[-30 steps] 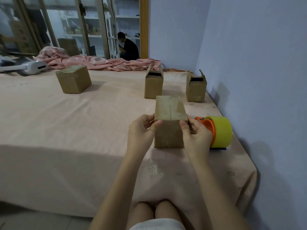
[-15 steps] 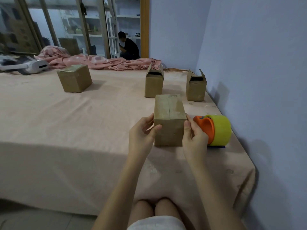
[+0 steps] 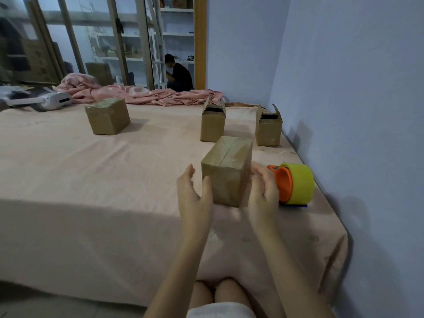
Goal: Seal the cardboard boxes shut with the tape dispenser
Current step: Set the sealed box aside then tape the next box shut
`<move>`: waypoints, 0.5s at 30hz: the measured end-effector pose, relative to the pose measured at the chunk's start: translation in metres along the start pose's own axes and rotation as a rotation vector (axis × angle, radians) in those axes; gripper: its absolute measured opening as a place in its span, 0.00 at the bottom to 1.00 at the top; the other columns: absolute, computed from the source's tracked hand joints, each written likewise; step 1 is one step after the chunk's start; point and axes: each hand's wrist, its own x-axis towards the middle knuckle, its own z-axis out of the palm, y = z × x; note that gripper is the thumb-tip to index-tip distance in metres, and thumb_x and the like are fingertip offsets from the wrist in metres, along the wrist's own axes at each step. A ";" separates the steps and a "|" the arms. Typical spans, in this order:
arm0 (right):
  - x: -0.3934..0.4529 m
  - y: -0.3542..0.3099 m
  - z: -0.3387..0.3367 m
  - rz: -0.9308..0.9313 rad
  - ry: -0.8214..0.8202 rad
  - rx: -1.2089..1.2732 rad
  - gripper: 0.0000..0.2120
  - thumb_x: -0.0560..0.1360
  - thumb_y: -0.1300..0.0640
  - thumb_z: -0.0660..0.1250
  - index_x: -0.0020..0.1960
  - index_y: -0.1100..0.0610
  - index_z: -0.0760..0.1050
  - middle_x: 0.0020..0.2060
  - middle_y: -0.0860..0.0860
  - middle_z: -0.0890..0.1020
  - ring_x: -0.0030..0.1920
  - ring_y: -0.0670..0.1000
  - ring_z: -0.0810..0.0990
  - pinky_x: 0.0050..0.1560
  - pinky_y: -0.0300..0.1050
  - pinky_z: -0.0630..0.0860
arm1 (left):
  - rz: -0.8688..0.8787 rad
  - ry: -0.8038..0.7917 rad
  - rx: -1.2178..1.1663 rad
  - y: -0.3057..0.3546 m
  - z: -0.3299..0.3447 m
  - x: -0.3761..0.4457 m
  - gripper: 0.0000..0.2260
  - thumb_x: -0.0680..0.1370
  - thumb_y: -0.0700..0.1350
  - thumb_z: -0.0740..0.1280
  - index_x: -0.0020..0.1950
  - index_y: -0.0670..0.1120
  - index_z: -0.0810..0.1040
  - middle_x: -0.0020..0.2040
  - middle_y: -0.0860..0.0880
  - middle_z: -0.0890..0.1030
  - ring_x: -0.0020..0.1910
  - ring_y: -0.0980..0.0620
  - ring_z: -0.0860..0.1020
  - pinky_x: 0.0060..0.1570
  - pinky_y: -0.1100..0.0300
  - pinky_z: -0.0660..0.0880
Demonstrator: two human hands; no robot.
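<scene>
A closed cardboard box [image 3: 227, 171] with a seam along its top stands on the cloth-covered table [image 3: 91, 180], turned a little askew. My left hand [image 3: 195, 196] is at its left side, fingers straight and thumb against the near face. My right hand [image 3: 263, 191], blurred, lies flat along its right side. Just right of that hand rests the tape dispenser [image 3: 294, 184], orange with a yellow roll. Two boxes with raised flaps stand behind, one in the middle [image 3: 213, 127] and one near the wall [image 3: 268, 130]. A closed box [image 3: 107, 119] sits far left.
A crumpled pink blanket [image 3: 142, 94] runs along the table's far edge, with a white headset [image 3: 46, 101] at far left. The blue wall [image 3: 355, 111] is close on the right. A person [image 3: 179, 74] sits in the room behind the glass doors.
My fingers gripped the box's top corners before; now both hands have straightened along its sides. The box has turned and shifted slightly away from me.
</scene>
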 end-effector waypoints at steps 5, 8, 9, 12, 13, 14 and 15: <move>0.066 -0.021 -0.004 0.053 -0.039 -0.152 0.18 0.81 0.55 0.52 0.68 0.59 0.68 0.65 0.49 0.71 0.63 0.38 0.68 0.61 0.30 0.61 | 0.010 -0.156 -0.022 0.010 0.002 -0.037 0.19 0.80 0.46 0.60 0.71 0.55 0.63 0.64 0.62 0.67 0.63 0.67 0.67 0.62 0.62 0.68; 0.099 -0.015 0.008 0.282 -0.102 -0.218 0.20 0.81 0.53 0.50 0.67 0.63 0.66 0.66 0.58 0.70 0.62 0.52 0.69 0.58 0.40 0.60 | 0.013 -0.278 0.072 0.013 0.013 -0.048 0.23 0.81 0.49 0.58 0.76 0.53 0.57 0.72 0.59 0.61 0.70 0.62 0.61 0.70 0.57 0.62; 0.105 -0.012 0.013 0.384 -0.147 -0.210 0.21 0.81 0.51 0.49 0.69 0.62 0.65 0.67 0.58 0.70 0.63 0.53 0.68 0.62 0.42 0.61 | 0.007 -0.296 0.099 0.014 0.016 -0.048 0.25 0.81 0.49 0.58 0.77 0.52 0.55 0.74 0.58 0.58 0.72 0.61 0.59 0.71 0.58 0.60; 0.112 -0.004 0.021 0.593 -0.225 -0.141 0.26 0.80 0.45 0.47 0.72 0.57 0.62 0.70 0.55 0.68 0.69 0.57 0.65 0.70 0.56 0.60 | -0.011 -0.289 0.106 0.015 0.018 -0.040 0.25 0.81 0.50 0.58 0.77 0.51 0.56 0.76 0.56 0.56 0.72 0.60 0.58 0.66 0.66 0.61; 0.110 -0.004 0.021 0.596 -0.211 -0.121 0.26 0.80 0.44 0.48 0.72 0.56 0.63 0.70 0.55 0.68 0.69 0.56 0.65 0.70 0.57 0.61 | -0.009 -0.272 0.108 0.015 0.016 -0.035 0.25 0.80 0.51 0.58 0.76 0.51 0.57 0.75 0.56 0.57 0.72 0.59 0.59 0.63 0.67 0.63; 0.107 -0.006 0.019 0.575 -0.184 -0.105 0.26 0.80 0.44 0.49 0.72 0.56 0.64 0.69 0.54 0.69 0.69 0.56 0.66 0.70 0.56 0.61 | -0.004 -0.254 0.103 0.016 0.012 -0.029 0.24 0.80 0.51 0.59 0.75 0.51 0.60 0.74 0.56 0.61 0.71 0.59 0.62 0.63 0.65 0.65; 0.103 -0.010 0.016 0.534 -0.155 -0.093 0.25 0.80 0.44 0.50 0.71 0.55 0.65 0.68 0.54 0.70 0.68 0.55 0.67 0.69 0.55 0.63 | 0.000 -0.236 0.083 0.016 0.008 -0.022 0.22 0.80 0.52 0.60 0.74 0.52 0.63 0.71 0.57 0.66 0.68 0.61 0.66 0.63 0.64 0.67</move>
